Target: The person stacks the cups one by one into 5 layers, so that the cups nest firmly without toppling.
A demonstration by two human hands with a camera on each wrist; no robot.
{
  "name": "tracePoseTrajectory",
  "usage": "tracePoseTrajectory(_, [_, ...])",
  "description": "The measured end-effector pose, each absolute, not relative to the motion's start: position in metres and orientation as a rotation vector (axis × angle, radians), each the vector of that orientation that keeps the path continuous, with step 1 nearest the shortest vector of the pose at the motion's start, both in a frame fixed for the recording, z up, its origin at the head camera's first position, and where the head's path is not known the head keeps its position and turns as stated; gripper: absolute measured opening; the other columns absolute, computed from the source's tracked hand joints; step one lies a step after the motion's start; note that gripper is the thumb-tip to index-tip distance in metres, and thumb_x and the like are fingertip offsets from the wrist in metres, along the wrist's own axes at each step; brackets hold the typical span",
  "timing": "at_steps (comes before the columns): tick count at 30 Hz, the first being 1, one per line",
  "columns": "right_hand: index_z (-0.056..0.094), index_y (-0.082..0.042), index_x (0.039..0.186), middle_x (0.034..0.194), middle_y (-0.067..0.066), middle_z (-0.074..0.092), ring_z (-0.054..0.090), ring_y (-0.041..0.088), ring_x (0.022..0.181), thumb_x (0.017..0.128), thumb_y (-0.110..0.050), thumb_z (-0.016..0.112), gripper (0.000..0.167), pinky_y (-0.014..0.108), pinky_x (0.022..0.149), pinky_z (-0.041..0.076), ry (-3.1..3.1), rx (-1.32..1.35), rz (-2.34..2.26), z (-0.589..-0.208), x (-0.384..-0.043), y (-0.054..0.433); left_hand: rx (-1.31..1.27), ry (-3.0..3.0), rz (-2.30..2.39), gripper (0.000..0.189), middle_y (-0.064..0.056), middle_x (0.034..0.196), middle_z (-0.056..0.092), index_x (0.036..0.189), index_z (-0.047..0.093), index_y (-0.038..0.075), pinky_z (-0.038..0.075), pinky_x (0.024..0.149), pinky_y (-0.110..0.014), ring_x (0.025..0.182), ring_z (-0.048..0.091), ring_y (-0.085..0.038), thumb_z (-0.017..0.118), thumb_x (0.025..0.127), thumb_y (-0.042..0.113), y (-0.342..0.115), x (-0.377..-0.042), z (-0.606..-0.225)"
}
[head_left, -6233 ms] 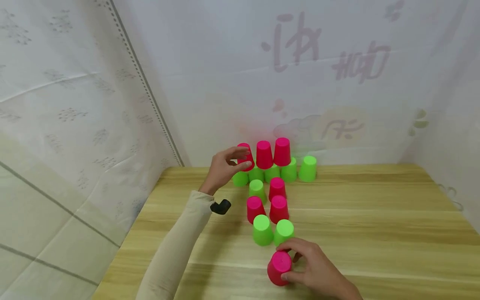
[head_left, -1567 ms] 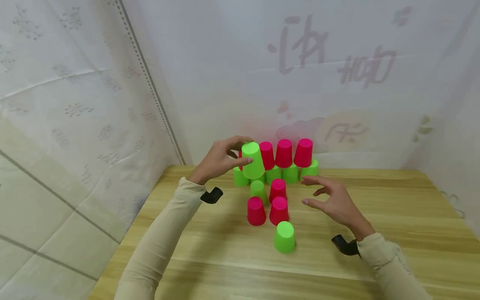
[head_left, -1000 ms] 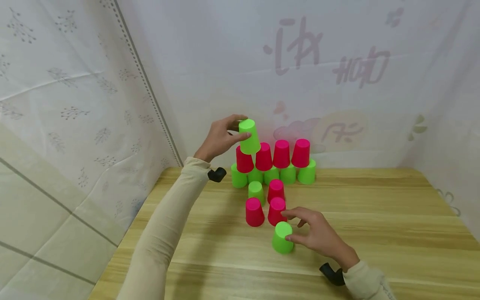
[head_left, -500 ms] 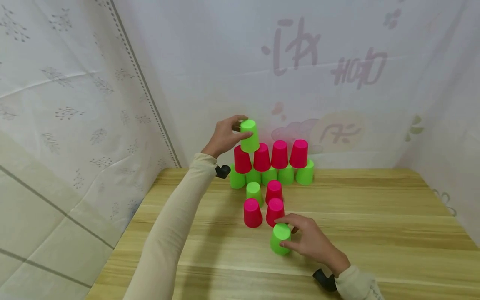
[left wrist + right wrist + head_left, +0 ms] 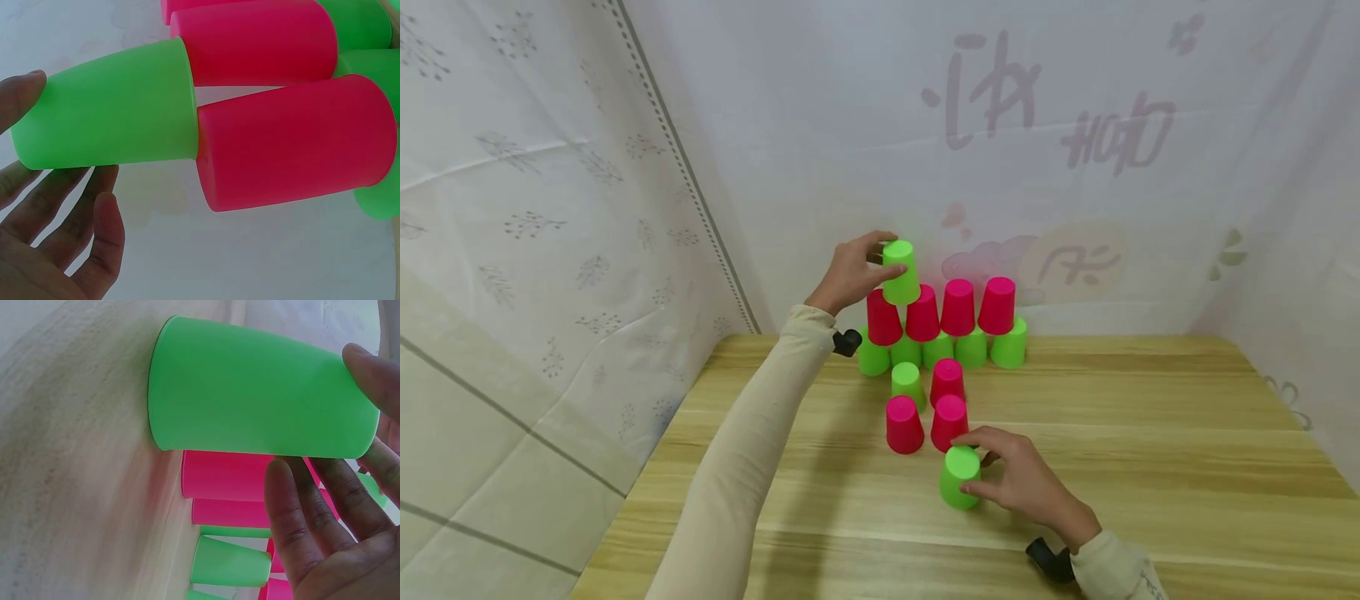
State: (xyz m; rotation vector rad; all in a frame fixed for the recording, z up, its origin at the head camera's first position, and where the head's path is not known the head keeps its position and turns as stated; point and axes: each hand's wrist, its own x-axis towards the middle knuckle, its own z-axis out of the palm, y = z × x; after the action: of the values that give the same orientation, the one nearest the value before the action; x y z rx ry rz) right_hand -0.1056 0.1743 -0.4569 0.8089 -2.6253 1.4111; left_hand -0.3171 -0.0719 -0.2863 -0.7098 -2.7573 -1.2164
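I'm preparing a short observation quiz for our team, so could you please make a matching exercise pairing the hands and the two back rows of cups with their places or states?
1. Left hand
2. Right hand
3. Back green row
4. Raised pink row

A. Sits on top of other cups
B. Holds the near green cup, closest to the person
C. Stands beneath another row
D. Holds the upper green cup, higher than all other cups

Pairs: 1-D, 2-B, 3-C, 4-A

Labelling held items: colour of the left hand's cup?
The cup is plain green, seen best in the left wrist view.
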Motion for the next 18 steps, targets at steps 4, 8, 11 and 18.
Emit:
tracePoseTrajectory(4, [0.067,-0.007,0.124,0.119,0.003,0.072,0.064,0.005,0.099,0.076,-0.013,0.088,0.053,0.028,0.077,0.06,-2.623,0.805,1.406,-0.4576,-0.1057,0.1749,-0.717,-2.753,-1.224,0.055,-0.013,0.134,0.065,0.143,0.052,0.012,0.059,0.094,-0.043,0.118,0.065,-0.031,0.071,0.094,0.028,-0.0711,-0.3179,-0.286])
tracePoseTrajectory(8, [0.067,-0.007,0.124,0.12,0.003,0.071,0.064,0.005,0.1,0.076,-0.014,0.088,0.053,0.029,0.077,0.06,-2.627,0.796,1.404,-0.459,-0.1055,0.1751,-0.715,-2.752,-1.221,0.056,-0.012,0.134,0.064,0.143,0.052,0.011,0.058,0.096,-0.043,0.119,0.065,-0.031,0.072,0.093,0.028,-0.0714,-0.3199,-0.2877])
tracePoseTrajectory(11, [0.067,-0.007,0.124,0.12,0.003,0.071,0.064,0.006,0.101,0.076,-0.015,0.088,0.053,0.029,0.077,0.06,-2.631,0.795,1.4,-0.4599,-0.1052,0.1751,-0.711,-2.754,-1.219,0.057,-0.013,0.135,0.064,0.143,0.051,0.011,0.058,0.097,-0.043,0.12,0.065,-0.031,0.072,0.093,0.027,-0.072,-0.3207,-0.2891])
tracePoseTrajectory(18, [0.067,-0.007,0.124,0.119,0.002,0.072,0.064,0.006,0.099,0.077,-0.015,0.087,0.052,0.028,0.076,0.06,-2.627,0.791,1.396,-0.4601,-0.1049,0.1745,-0.711,-2.755,-1.241,0.06,-0.014,0.137,0.063,0.144,0.05,0.01,0.057,0.1,-0.044,0.122,0.064,-0.032,0.074,0.091,0.026,-0.0757,-0.3181,-0.2923])
